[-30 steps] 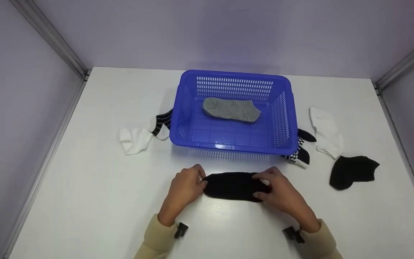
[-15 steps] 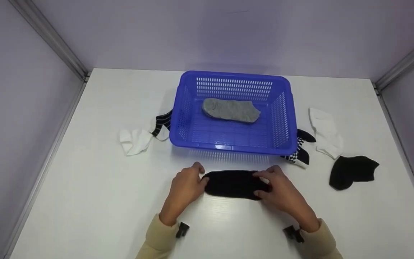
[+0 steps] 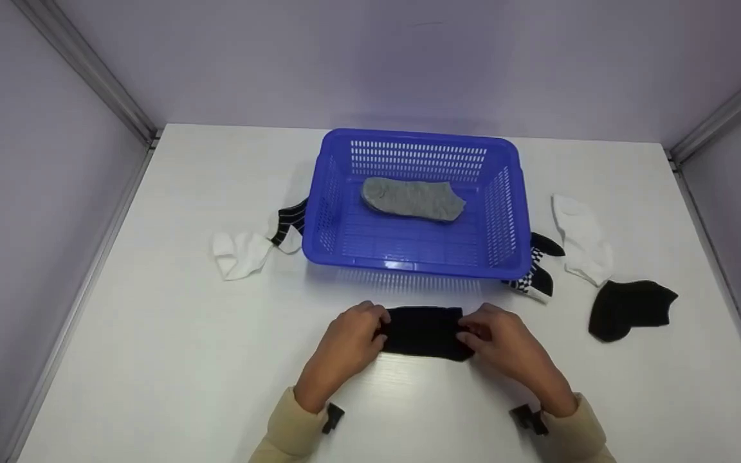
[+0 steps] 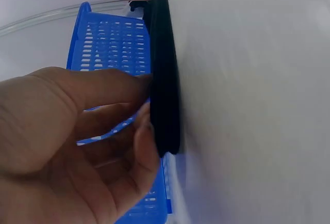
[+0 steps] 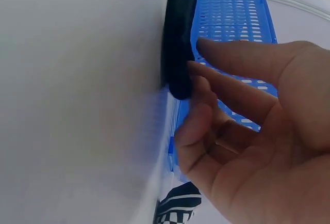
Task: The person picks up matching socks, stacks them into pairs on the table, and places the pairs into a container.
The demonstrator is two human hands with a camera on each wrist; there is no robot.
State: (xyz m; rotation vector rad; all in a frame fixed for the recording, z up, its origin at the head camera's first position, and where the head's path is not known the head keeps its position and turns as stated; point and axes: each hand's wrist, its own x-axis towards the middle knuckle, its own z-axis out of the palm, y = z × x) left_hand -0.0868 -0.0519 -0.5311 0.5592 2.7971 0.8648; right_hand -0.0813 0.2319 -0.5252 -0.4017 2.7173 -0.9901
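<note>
A black sock (image 3: 423,332) lies flat in front of the basket, long side across the table. My left hand (image 3: 354,334) pinches its left end between thumb and fingers; in the left wrist view the thumb (image 4: 131,85) presses on the dark cloth. At the other end, my right hand (image 3: 504,339) has curled fingers and thumb drawn close together on the cloth. The right wrist view shows the sock's rounded end (image 5: 180,85) against those fingertips, the thumb slightly apart from the index finger. Both ends are partly hidden by the hands.
The blue basket (image 3: 409,264) behind the hands holds grey socks (image 3: 413,199). To its left lie a white sock (image 3: 242,255) and a striped sock (image 3: 291,222); to its right, a checkered sock (image 3: 534,273), another white sock (image 3: 581,238) and another black sock (image 3: 631,310). Walls enclose the table.
My left hand has moved right, over the sock's left end. My right finger and thumb have drawn closer together, and the visible stretch of black sock is shorter.
</note>
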